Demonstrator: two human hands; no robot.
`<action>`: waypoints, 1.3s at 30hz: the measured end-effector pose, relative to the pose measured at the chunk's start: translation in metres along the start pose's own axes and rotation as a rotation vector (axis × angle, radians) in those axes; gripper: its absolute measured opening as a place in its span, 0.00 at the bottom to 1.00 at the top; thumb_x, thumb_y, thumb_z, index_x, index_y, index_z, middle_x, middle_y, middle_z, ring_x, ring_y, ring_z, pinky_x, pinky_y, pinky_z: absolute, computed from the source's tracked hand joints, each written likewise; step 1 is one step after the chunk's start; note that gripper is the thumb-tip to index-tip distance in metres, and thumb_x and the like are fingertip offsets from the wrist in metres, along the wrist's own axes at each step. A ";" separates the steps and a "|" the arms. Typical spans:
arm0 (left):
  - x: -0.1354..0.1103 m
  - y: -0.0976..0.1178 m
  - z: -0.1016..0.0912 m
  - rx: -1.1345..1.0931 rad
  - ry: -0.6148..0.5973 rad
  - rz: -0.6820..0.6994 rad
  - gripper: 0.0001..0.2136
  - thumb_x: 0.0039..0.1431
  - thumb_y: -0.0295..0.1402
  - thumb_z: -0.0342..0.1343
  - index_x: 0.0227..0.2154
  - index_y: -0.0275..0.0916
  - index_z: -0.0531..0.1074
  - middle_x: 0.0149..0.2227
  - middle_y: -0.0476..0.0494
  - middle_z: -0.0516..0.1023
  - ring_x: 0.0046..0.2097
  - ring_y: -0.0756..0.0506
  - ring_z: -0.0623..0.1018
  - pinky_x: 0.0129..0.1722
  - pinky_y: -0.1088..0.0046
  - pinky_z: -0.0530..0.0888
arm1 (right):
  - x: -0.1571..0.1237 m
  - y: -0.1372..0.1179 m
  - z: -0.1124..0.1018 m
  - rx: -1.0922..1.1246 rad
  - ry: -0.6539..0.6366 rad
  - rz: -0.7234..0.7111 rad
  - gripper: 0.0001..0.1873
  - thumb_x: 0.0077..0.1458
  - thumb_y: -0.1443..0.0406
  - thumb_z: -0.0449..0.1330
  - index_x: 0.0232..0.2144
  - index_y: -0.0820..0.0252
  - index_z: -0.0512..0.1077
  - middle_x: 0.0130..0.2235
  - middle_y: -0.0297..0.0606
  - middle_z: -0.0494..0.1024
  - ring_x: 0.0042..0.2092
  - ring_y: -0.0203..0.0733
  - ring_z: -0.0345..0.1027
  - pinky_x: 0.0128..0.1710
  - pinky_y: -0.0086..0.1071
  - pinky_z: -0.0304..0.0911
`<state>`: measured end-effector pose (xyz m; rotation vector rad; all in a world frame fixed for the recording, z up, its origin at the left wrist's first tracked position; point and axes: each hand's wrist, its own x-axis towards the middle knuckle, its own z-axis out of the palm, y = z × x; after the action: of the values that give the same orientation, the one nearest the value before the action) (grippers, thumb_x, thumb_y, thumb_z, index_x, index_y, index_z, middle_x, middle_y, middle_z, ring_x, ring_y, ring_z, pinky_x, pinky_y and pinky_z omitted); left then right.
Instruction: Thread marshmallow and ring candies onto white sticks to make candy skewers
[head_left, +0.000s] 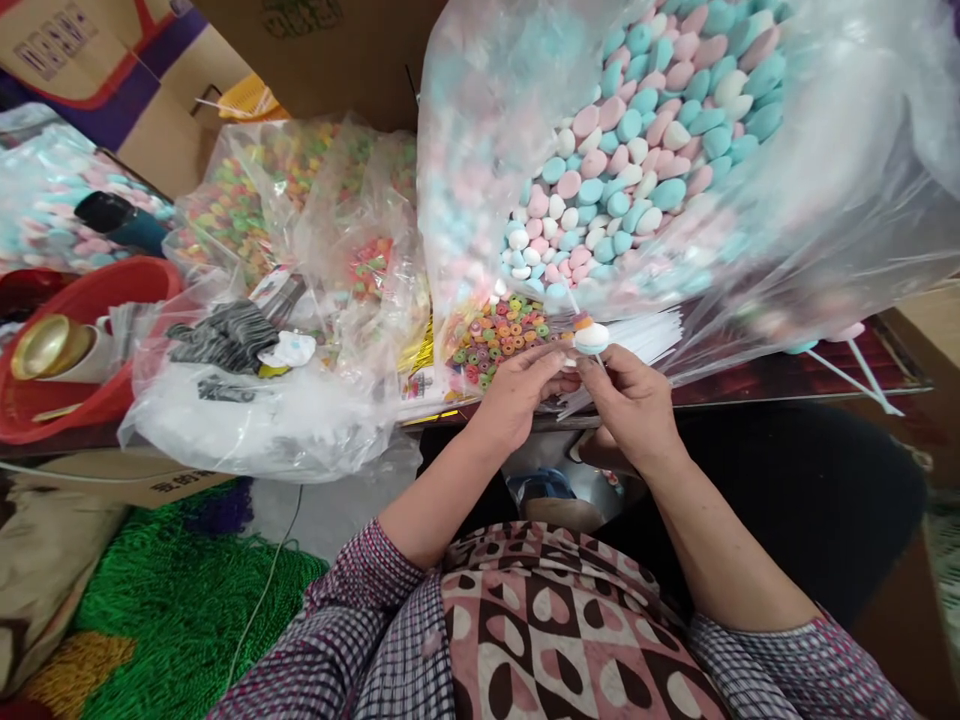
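Over the table's near edge, my right hand (630,400) pinches a thin white stick that carries a white and pale blue foam-like piece (592,338) with an orange ring above it. The stick's top end pokes out past the ring. Close beside it, my left hand (525,392) has its thumb and fingers closed on a small white piece (570,363), only partly visible. Just beyond my left hand lies a heap of colourful small rings (502,335). White sticks (651,335) lie in a bundle behind my right hand.
A large clear bag of pink, blue and white pebble-shaped pieces (630,190) fills the back. To the left are bags of multicoloured pieces (262,190), a striped grey glove (225,335) and a red basin (97,395). Pieces on sticks (862,365) overhang the right edge. Green stringy material (180,590) lies below.
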<state>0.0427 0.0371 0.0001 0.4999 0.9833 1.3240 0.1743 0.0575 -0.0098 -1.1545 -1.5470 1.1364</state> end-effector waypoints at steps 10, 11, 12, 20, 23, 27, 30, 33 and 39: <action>0.001 0.002 -0.002 0.027 0.043 0.004 0.12 0.45 0.32 0.67 0.35 0.38 0.79 0.35 0.46 0.82 0.38 0.48 0.79 0.42 0.68 0.75 | 0.000 -0.002 0.006 -0.009 0.030 0.112 0.13 0.51 0.57 0.64 0.38 0.54 0.73 0.32 0.34 0.74 0.32 0.40 0.64 0.30 0.31 0.60; 0.003 0.004 -0.003 0.031 0.081 0.003 0.11 0.45 0.31 0.66 0.35 0.37 0.79 0.35 0.47 0.82 0.35 0.49 0.79 0.39 0.69 0.75 | 0.000 -0.005 0.004 -0.008 0.018 0.118 0.12 0.51 0.56 0.64 0.37 0.55 0.73 0.31 0.34 0.74 0.31 0.38 0.63 0.28 0.30 0.59; 0.005 0.007 -0.005 0.034 0.124 0.008 0.10 0.46 0.30 0.65 0.35 0.37 0.78 0.33 0.47 0.81 0.33 0.50 0.79 0.36 0.71 0.75 | -0.001 -0.008 0.002 0.007 0.000 0.133 0.12 0.53 0.55 0.63 0.36 0.55 0.74 0.30 0.33 0.73 0.29 0.37 0.61 0.26 0.30 0.57; 0.028 0.032 -0.026 0.085 0.302 0.224 0.11 0.47 0.26 0.60 0.37 0.39 0.77 0.32 0.51 0.79 0.30 0.53 0.77 0.36 0.72 0.74 | -0.010 -0.030 -0.008 0.085 -0.352 0.300 0.17 0.60 0.53 0.55 0.25 0.57 0.71 0.18 0.30 0.69 0.18 0.32 0.55 0.18 0.28 0.49; 0.031 0.031 -0.032 0.107 0.313 0.255 0.12 0.46 0.28 0.61 0.37 0.40 0.78 0.33 0.52 0.80 0.30 0.53 0.76 0.37 0.72 0.73 | -0.010 -0.026 -0.004 0.008 -0.435 0.277 0.17 0.61 0.53 0.54 0.28 0.56 0.72 0.15 0.28 0.66 0.17 0.32 0.53 0.18 0.28 0.51; 0.033 0.026 -0.035 0.123 0.337 0.287 0.12 0.46 0.30 0.63 0.37 0.42 0.79 0.35 0.52 0.80 0.38 0.50 0.78 0.39 0.73 0.73 | -0.010 -0.018 -0.001 -0.041 -0.461 0.267 0.19 0.60 0.52 0.53 0.23 0.55 0.68 0.13 0.27 0.63 0.17 0.33 0.54 0.20 0.28 0.53; 0.033 0.024 -0.035 0.149 0.321 0.310 0.12 0.46 0.30 0.63 0.37 0.42 0.79 0.37 0.51 0.81 0.42 0.48 0.78 0.42 0.72 0.73 | -0.009 -0.015 0.000 -0.065 -0.449 0.261 0.19 0.60 0.53 0.52 0.21 0.55 0.64 0.12 0.27 0.62 0.18 0.34 0.55 0.22 0.29 0.55; 0.032 0.021 -0.037 0.191 0.303 0.336 0.13 0.48 0.29 0.63 0.39 0.43 0.79 0.37 0.51 0.81 0.44 0.47 0.78 0.44 0.71 0.73 | -0.009 -0.015 -0.001 -0.096 -0.436 0.265 0.19 0.60 0.53 0.52 0.21 0.54 0.63 0.12 0.26 0.61 0.18 0.34 0.54 0.22 0.29 0.54; 0.025 0.017 -0.045 0.654 0.283 0.497 0.15 0.57 0.31 0.58 0.48 0.45 0.76 0.48 0.47 0.80 0.50 0.46 0.77 0.52 0.67 0.72 | -0.007 -0.017 -0.003 -0.095 -0.414 0.271 0.20 0.59 0.53 0.53 0.20 0.55 0.64 0.12 0.27 0.59 0.19 0.34 0.53 0.23 0.29 0.53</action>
<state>-0.0052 0.0549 -0.0175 1.1307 1.6122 1.5197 0.1757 0.0486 0.0064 -1.2765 -1.8074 1.5731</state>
